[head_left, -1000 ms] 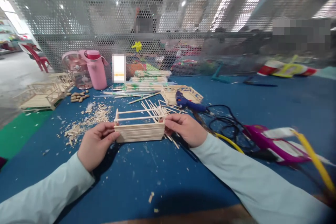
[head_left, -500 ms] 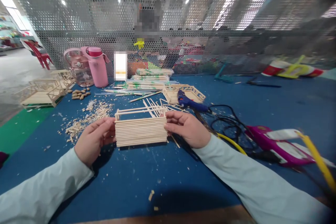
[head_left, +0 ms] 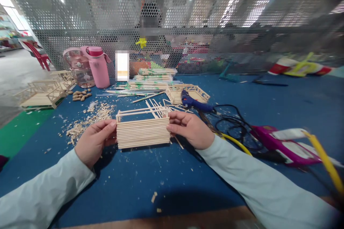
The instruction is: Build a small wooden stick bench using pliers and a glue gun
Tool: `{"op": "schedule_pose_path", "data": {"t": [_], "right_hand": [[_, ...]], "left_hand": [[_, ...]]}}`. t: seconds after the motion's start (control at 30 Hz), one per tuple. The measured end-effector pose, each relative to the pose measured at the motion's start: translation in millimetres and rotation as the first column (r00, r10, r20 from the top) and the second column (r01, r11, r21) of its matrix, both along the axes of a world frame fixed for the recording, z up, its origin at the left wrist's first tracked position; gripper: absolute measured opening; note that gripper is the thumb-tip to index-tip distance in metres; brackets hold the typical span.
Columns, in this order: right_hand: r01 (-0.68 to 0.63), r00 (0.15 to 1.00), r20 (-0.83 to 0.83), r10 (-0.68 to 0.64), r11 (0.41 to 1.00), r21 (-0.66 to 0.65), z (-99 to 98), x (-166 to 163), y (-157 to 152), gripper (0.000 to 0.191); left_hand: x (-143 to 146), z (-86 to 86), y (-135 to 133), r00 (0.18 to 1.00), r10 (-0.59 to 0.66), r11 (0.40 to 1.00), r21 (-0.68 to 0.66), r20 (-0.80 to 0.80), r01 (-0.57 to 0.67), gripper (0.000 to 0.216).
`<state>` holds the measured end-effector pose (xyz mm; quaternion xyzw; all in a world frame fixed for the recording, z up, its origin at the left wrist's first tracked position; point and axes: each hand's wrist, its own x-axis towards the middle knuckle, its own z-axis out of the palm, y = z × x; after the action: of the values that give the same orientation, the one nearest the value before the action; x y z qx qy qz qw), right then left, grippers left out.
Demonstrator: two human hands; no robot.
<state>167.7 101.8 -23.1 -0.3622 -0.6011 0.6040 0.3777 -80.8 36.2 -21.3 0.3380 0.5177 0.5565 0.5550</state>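
A small model made of thin wooden sticks (head_left: 143, 133) is held up over the blue table by both hands. Its near face is a panel of sticks laid side by side, with a bar frame showing above it. My left hand (head_left: 94, 139) pinches the model's left end between thumb and fingers. At the opposite end, my right hand (head_left: 191, 128) grips it with the thumb in front; some fingertips are hidden behind. Loose sticks (head_left: 153, 109) lie just behind the model. A blue glue gun (head_left: 196, 103) rests beyond my right hand, against another stick frame (head_left: 174, 94).
Pink bottles (head_left: 99, 69) stand at the back left beside peanuts (head_left: 80, 95) and more stick models (head_left: 43, 94). Wood scraps (head_left: 77, 128) lie left of centre. Wrapped stick bundles (head_left: 153, 80) sit near the perforated screen (head_left: 204, 14). Black cables (head_left: 236, 128) and a magenta tool (head_left: 285, 146) occupy the right.
The view has shifted very slightly. Both hands keep the same hold on the stick model, which stays in nearly the same place.
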Motion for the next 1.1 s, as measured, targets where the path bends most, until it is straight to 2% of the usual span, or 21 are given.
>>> {"op": "schedule_pose_path", "data": {"t": [0.17,0.37,0.5,0.63,0.9,1.03,1.1], "right_hand": [[0.01,1.0,-0.027,-0.01,1.0,-0.004,-1.5,-0.3,-0.3,0.037],[-0.002,0.996,-0.091,-0.002,0.998,-0.055,-1.8,-1.6,-2.1,0.039],[0.006,0.991,-0.13,-0.022,0.992,-0.126,-4.2,-2.2,-1.4,0.041],[0.006,0.994,-0.103,-0.023,0.987,-0.159,-6.0,-1.7,-1.0,0.044],[0.013,0.997,-0.079,-0.025,0.989,-0.15,-3.2,-0.9,-1.4,0.04],[0.016,0.996,-0.08,-0.027,0.991,-0.136,0.5,-3.1,-3.7,0.036],[0.03,0.998,-0.057,-0.035,0.996,-0.09,2.4,-4.1,-5.6,0.036]], "left_hand": [[0.1,-0.6,-2.9,0.999,0.024,0.999,0.033,-0.041,-0.023,0.038],[-1.1,-2.6,-6.6,0.953,0.136,0.99,0.061,-0.271,-0.124,0.04],[-1.8,-7.0,-4.6,0.944,0.152,0.988,0.038,-0.293,-0.147,0.038],[-2.1,-7.9,-4.6,0.936,0.161,0.987,0.021,-0.312,-0.162,0.032],[-3.3,-7.5,-6.4,0.948,0.134,0.991,0.018,-0.288,-0.134,0.031],[-0.5,-3.6,-7.7,0.95,0.118,0.992,0.066,-0.288,-0.103,0.034],[1.0,-2.0,-8.3,0.943,0.126,0.991,0.09,-0.307,-0.103,0.034]]}}
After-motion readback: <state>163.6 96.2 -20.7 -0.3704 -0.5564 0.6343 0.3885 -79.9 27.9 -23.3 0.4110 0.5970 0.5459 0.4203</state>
